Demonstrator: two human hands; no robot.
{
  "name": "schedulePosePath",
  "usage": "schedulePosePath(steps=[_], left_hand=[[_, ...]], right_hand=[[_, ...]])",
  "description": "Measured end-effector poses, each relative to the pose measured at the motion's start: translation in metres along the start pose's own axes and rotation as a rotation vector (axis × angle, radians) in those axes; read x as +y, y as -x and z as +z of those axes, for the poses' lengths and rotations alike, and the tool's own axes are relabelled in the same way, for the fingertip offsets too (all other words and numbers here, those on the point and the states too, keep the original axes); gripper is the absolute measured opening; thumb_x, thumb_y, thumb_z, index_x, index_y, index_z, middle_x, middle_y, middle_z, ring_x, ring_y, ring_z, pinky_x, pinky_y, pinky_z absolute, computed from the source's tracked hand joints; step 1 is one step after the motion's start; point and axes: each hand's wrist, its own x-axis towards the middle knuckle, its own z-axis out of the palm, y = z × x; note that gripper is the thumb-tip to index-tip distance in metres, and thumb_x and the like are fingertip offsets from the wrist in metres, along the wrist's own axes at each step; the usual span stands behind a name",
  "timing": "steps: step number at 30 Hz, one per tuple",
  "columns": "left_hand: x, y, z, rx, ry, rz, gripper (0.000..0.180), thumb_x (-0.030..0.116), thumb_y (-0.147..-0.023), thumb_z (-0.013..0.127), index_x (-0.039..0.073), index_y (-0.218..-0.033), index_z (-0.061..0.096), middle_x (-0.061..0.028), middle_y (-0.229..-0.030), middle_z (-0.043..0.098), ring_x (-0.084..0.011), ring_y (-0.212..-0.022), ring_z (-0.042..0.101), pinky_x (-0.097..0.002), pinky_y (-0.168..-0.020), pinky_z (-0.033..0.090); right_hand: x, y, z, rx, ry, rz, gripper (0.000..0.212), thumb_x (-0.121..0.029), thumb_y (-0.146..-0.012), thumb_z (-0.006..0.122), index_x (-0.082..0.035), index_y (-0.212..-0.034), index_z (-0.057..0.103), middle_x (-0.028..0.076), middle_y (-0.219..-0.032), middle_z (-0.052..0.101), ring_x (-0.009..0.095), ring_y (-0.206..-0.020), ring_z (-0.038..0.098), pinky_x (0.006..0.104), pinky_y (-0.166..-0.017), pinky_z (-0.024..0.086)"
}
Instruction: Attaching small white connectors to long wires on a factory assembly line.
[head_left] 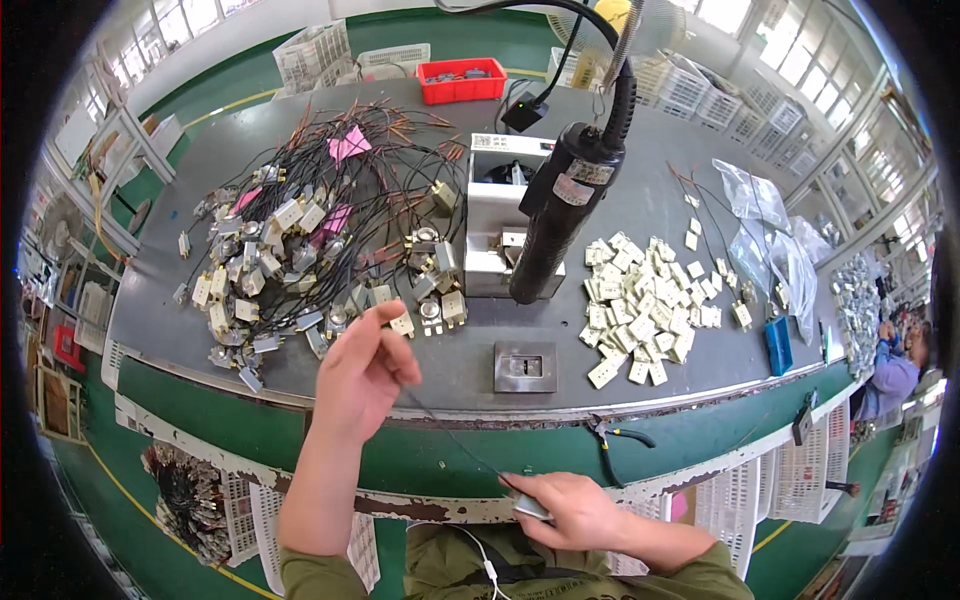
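My right hand [572,512] is low and near, closed around a small silver-grey connector part [533,507]. A thin dark wire [452,436] slants up from it, over the green table edge, to my left hand [365,375]. That hand is raised above the table's front, its fingers loosely curled where the wire meets them; the exact grip is partly hidden. Beyond it lies a heap of wired connectors [265,255] with cream and silver housings. A steel block fixture [525,367] with a slot sits right of my left hand.
A black electric screwdriver [568,205] hangs before a white machine [492,215]. Loose cream covers [640,310] are piled right of it. Pliers [608,447] rest on the green front ledge. A blue tray [778,347], plastic bags [775,260] and a red bin [461,82] stand farther out.
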Motion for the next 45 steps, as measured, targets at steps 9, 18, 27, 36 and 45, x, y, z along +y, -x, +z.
schedulePosePath(steps=[9, 18, 27, 36, 45], left_hand=[[0.043, 0.013, -0.036, 0.154, 0.044, 0.269, 0.03, 0.028, -0.102, 0.046, 0.012, -0.128, 0.046, -0.0002, -0.09, 0.06, -0.0106, -0.078, 0.059, -0.0325, -0.07, 0.052], [0.0, 0.039, -0.003, 0.024, -0.382, 0.138, 0.031, 0.03, -0.101, 0.049, 0.003, -0.115, 0.047, -0.0148, -0.1, 0.064, -0.0268, -0.088, 0.065, -0.0419, -0.08, 0.054], [-0.086, 0.069, 0.026, -0.167, -0.643, -0.093, 0.073, -0.002, -0.075, 0.077, 0.005, -0.132, 0.032, -0.0158, -0.118, 0.057, -0.0255, -0.111, 0.057, -0.0394, -0.098, 0.044], [-0.068, 0.056, 0.019, 0.0, -0.835, 0.03, 0.084, 0.006, -0.074, 0.083, 0.005, -0.141, 0.033, -0.0091, -0.108, 0.058, -0.0191, -0.102, 0.06, -0.0343, -0.092, 0.048], [-0.052, 0.052, 0.029, 0.011, -1.086, 0.039, 0.081, 0.014, -0.073, 0.084, 0.007, -0.141, 0.04, -0.0088, -0.108, 0.065, -0.0194, -0.102, 0.063, -0.034, -0.093, 0.049]], right_hand=[[0.043, 0.014, -0.029, -0.017, -0.081, 0.386, 0.029, -0.029, -0.087, 0.067, -0.009, -0.108, 0.062, 0.012, -0.071, 0.064, 0.029, -0.064, 0.065, 0.0366, -0.058, 0.051], [0.058, -0.007, -0.034, 0.007, -0.284, 0.083, 0.048, -0.035, -0.093, 0.062, -0.008, -0.132, 0.054, 0.02, -0.107, 0.067, 0.029, -0.083, 0.067, 0.0358, -0.077, 0.051], [0.02, -0.049, -0.019, -0.182, -0.929, 0.194, 0.081, -0.027, -0.095, 0.058, -0.014, -0.155, 0.005, 0.019, -0.134, 0.054, 0.029, -0.092, 0.065, 0.0362, -0.081, 0.049], [0.023, -0.059, -0.014, 0.14, -0.169, -0.023, 0.054, 0.0, -0.073, 0.074, -0.007, -0.124, 0.06, 0.01, -0.111, 0.061, 0.029, -0.1, 0.062, 0.0367, -0.082, 0.052], [0.01, -0.069, -0.015, 0.183, -0.13, -0.037, 0.055, 0.004, -0.07, 0.074, -0.007, -0.122, 0.061, 0.01, -0.108, 0.063, 0.027, -0.096, 0.064, 0.0363, -0.081, 0.053]])
